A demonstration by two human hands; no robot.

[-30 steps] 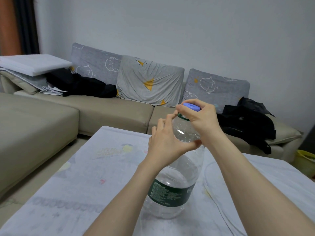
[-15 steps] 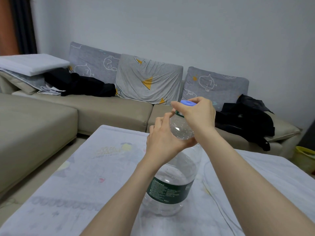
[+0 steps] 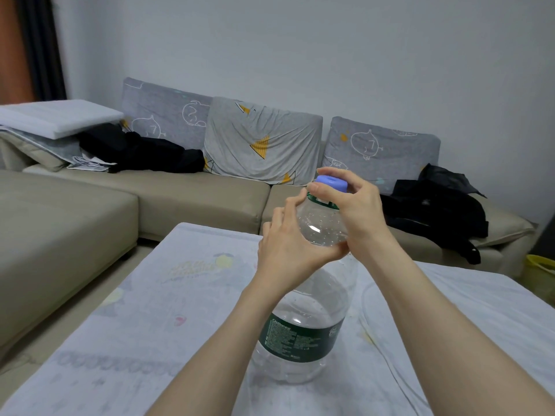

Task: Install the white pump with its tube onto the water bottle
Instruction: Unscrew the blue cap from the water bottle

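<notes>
A large clear water bottle (image 3: 303,328) with a dark green label stands upright on the table (image 3: 150,325). Water drops cling to the inside of its shoulder. A blue cap (image 3: 332,182) sits on its neck above a green ring. My left hand (image 3: 288,244) wraps around the bottle's shoulder from the left. My right hand (image 3: 354,208) grips the blue cap from the right, with thumb and fingers around its rim. No white pump or tube is in view.
The table carries a pale printed cloth. Behind it runs a beige corner sofa (image 3: 195,199) with grey cushions and black clothes (image 3: 435,211) on its seat. A yellow bin (image 3: 540,271) stands at the right edge.
The view has shifted slightly. My right hand's fingers have turned around the blue cap, and my left hand stays on the bottle's shoulder.
</notes>
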